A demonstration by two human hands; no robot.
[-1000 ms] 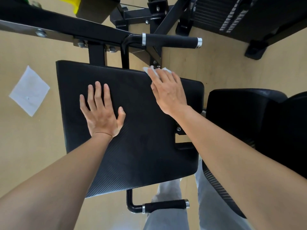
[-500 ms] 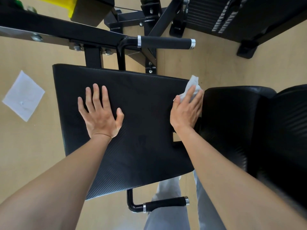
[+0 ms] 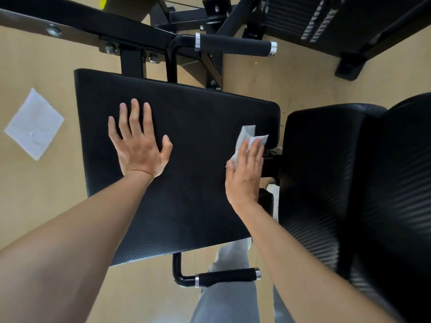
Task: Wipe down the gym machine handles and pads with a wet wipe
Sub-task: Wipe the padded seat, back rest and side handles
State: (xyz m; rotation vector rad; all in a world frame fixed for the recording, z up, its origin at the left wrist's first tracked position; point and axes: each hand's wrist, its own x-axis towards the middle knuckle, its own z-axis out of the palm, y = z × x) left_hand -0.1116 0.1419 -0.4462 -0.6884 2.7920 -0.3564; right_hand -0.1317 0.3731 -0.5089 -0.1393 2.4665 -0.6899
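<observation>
Head view, white sheet (image 3: 33, 124) on floor (image 3: 46, 194), handles (image 3: 233, 45)

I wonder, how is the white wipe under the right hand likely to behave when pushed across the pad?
The wipe looks floppy: it lies crumpled beyond the right hand. Being thin, it is probably light, and may bunch on the textured pad unless pressed flat.

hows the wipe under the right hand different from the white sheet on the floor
The wipe is crumpled and bunched; the white sheet lies flat and square. The wipe sits on the black pad, pressed under the right hand; the white sheet lies alone on the floor, left of the pad. Both are white.
</observation>
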